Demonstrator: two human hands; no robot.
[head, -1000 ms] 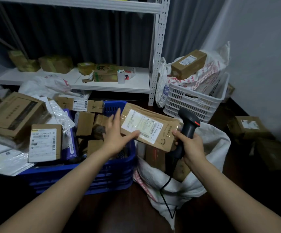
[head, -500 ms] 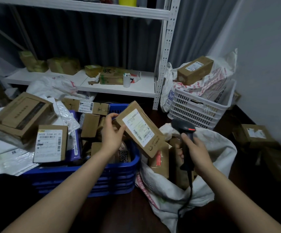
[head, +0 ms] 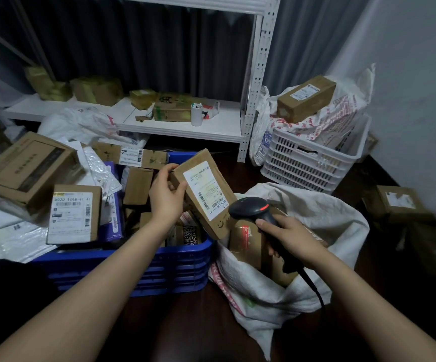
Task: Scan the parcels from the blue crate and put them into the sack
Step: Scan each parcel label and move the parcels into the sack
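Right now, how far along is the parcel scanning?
Done: a few boxes lie in the sack. In hand: the left hand holds a parcel label-up, and the right hand aims the scanner at its barcode. Left: drop it in the sack, then work through the many parcels in the crate.

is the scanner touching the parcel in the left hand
Cannot tell. In the head view the scanner overlaps the lower right edge of the parcel held by the left hand; neither gap nor contact shows plainly.
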